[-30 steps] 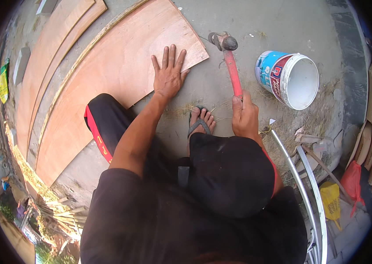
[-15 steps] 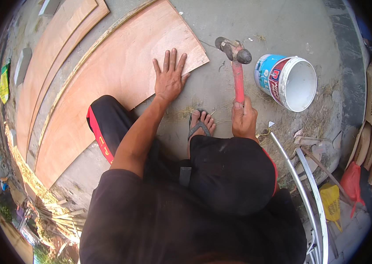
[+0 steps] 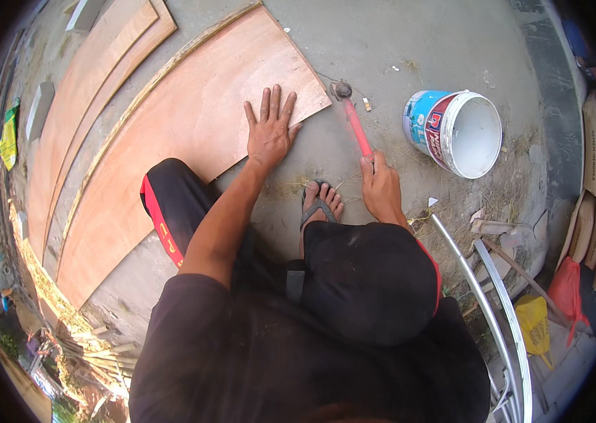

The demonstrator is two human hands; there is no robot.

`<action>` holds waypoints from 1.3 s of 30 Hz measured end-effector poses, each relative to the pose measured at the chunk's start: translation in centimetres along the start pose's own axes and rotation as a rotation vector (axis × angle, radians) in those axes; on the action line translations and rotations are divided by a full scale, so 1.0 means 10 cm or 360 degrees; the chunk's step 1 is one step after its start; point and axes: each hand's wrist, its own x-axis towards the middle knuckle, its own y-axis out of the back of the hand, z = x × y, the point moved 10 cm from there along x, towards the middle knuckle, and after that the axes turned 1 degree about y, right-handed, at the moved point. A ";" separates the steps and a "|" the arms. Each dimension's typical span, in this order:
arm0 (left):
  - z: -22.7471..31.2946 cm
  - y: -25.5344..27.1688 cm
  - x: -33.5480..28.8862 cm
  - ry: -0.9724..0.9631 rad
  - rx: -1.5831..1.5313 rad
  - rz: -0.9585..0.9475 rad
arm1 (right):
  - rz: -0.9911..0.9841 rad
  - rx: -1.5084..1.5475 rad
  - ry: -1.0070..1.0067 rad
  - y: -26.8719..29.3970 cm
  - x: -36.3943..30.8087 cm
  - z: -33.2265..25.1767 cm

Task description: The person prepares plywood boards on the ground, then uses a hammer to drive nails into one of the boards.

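- Right hand (image 3: 382, 189): swings the hammer (image 3: 357, 128) lower and further left than a moment ago; arm reaching forward, fingers clamped round the handle.
- Left hand (image 3: 270, 137): palm down on the board (image 3: 192, 113), fingers spread apart.
- Hammer head (image 3: 341, 89): just beside the board's corner.
- Bucket (image 3: 428, 127): right of the hammer.

Bright daylight glares at lower left, while fisheye distortion bows the plywood sheet (image 3: 178, 120) inside blackened corners.

Left hand (image 3: 269, 141) splayed flat, right hand (image 3: 382, 189) clenched
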 end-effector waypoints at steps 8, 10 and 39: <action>-0.09 0.04 -0.04 -0.0084 -0.0243 0.0091 | 0.0364 -0.0136 0.0280 0.33 -0.32 0.18; -0.11 0.04 -0.11 -0.0074 -0.0276 0.0126 | 0.0466 -0.0278 0.0383 0.41 -0.23 0.22; -4.30 2.29 -3.45 0.1131 -0.0378 -0.0179 | -0.1026 0.0999 -0.0763 -2.38 0.45 -0.23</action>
